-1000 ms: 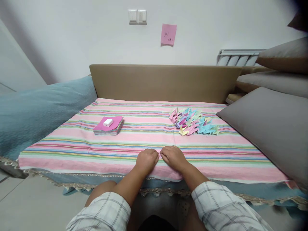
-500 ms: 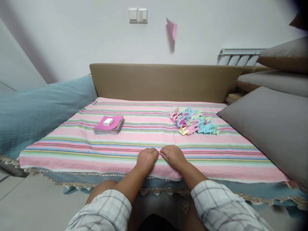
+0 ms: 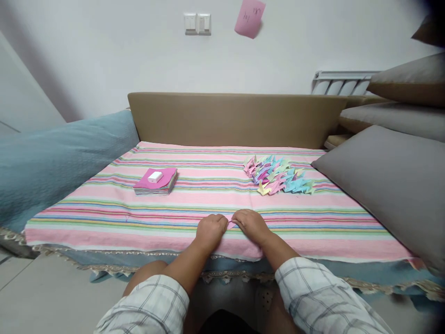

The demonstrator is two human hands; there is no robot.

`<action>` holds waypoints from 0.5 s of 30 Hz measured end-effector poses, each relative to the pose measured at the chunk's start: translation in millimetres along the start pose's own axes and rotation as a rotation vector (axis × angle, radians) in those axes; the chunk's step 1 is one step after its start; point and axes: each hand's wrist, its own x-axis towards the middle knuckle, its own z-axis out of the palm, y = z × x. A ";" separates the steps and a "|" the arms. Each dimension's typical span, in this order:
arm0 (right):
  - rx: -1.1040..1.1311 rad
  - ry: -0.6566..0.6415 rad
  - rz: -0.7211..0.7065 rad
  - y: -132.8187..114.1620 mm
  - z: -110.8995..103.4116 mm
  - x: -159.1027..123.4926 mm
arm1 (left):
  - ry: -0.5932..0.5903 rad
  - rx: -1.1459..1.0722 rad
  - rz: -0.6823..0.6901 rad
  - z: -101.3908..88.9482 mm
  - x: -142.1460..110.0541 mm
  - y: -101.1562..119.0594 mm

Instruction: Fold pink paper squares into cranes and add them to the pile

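Between my two hands, near the front of the striped cloth (image 3: 194, 199), is a small folded piece of pink paper (image 3: 230, 224). My left hand (image 3: 211, 230) is closed on its left side, and my right hand (image 3: 251, 226) pinches its right side. The fingers cover most of the paper, so its folded shape cannot be made out. Beyond my right hand lies a cluster of folded paper cranes (image 3: 278, 175) in pink, blue, purple, green and yellow. To the far left, a stack of coloured paper (image 3: 167, 178) carries a small white block (image 3: 155, 176) on top.
A brown backrest (image 3: 225, 119) runs along the far side. Grey cushions (image 3: 392, 181) pile up at the right, and a blue covered armrest (image 3: 69, 153) bounds the left. On the wall are white switches (image 3: 197, 23) and a pink note (image 3: 250, 18) with writing.
The pink note on the wall has swung up and now faces me flat, its writing showing. My hands stay almost in place, with slightly more of the pink paper showing between them.
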 end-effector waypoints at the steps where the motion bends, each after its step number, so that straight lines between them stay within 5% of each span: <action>1: 0.014 0.002 0.004 -0.6 -0.5 -0.3 | 0.006 -0.003 0.001 0.2 -0.1 -0.2; 15: 0.236 0.051 -0.059 -0.7 2.9 -2.8 | -0.140 -0.005 0.101 -15.8 -4.4 -8.3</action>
